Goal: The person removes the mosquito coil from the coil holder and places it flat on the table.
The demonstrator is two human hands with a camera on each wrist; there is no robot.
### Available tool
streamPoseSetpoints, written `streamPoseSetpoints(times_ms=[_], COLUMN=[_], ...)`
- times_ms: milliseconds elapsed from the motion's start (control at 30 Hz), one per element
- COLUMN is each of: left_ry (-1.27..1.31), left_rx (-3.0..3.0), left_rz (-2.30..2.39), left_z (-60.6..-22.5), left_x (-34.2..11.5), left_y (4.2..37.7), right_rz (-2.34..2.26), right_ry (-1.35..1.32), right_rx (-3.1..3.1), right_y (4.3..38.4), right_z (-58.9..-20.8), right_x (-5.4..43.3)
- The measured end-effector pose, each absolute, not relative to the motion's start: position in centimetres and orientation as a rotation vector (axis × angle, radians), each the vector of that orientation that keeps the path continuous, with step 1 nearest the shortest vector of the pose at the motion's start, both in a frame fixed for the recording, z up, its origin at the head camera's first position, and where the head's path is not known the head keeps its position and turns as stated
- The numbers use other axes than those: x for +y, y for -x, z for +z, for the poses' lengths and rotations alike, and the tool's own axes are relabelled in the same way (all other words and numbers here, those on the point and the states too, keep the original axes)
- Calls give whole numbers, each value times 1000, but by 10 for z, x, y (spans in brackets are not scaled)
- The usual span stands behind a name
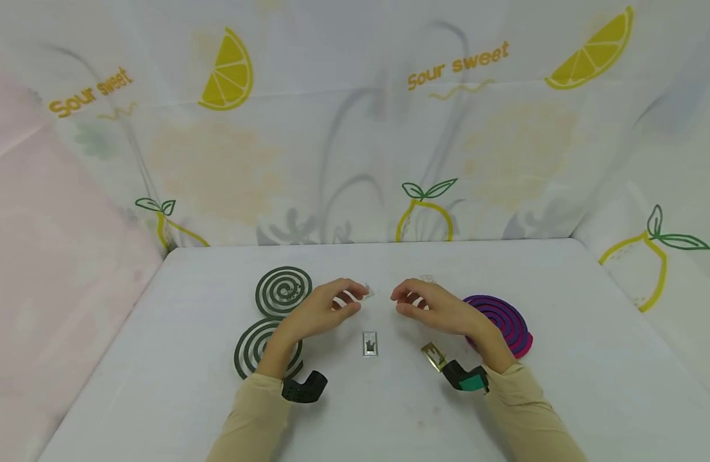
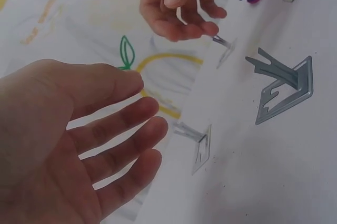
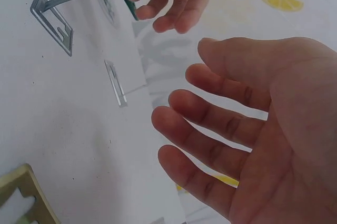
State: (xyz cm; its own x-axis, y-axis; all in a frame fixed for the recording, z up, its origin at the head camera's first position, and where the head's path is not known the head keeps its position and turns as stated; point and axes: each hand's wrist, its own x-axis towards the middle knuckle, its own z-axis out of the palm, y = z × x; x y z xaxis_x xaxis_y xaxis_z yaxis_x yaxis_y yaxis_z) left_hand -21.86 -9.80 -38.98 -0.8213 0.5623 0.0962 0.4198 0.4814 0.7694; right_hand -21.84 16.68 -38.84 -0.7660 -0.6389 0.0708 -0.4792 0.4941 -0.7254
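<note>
Both hands hover over the white table with fingers loosely bent and nothing held. My left hand [image 1: 326,311] is beside two dark green mosquito coils [image 1: 285,292], its forearm crossing the lower one. A silver coil stand [image 1: 369,292] lies just past its fingertips. Facing it, my right hand [image 1: 438,308] is left of a purple and magenta coil [image 1: 505,321], partly hidden by the forearm. Between and nearer the body lies another silver stand [image 1: 369,344]; in the left wrist view its pronged tab [image 2: 281,71] sticks up from the frame. Near the right wrist is a gold stand [image 1: 433,354].
Beyond the right hand lies one more pale metal stand [image 1: 426,279]. Black wrist-worn devices [image 1: 305,388] sit at both cuffs. A printed cloth [image 1: 331,128] with lemon drawings hangs behind the table [image 1: 355,417] and at its sides.
</note>
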Motion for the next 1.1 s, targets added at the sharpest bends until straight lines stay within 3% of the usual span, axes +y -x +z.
streamPoseSetpoints(times_ms=[1100], left_ry=[-792], left_rx=[2557], left_rz=[1208], left_z=[-380], left_x=[-195], left_y=[212], right_rz=[-1206], right_ry=[1045], right_rx=[2406], right_y=[203], right_z=[-392], right_x=[116])
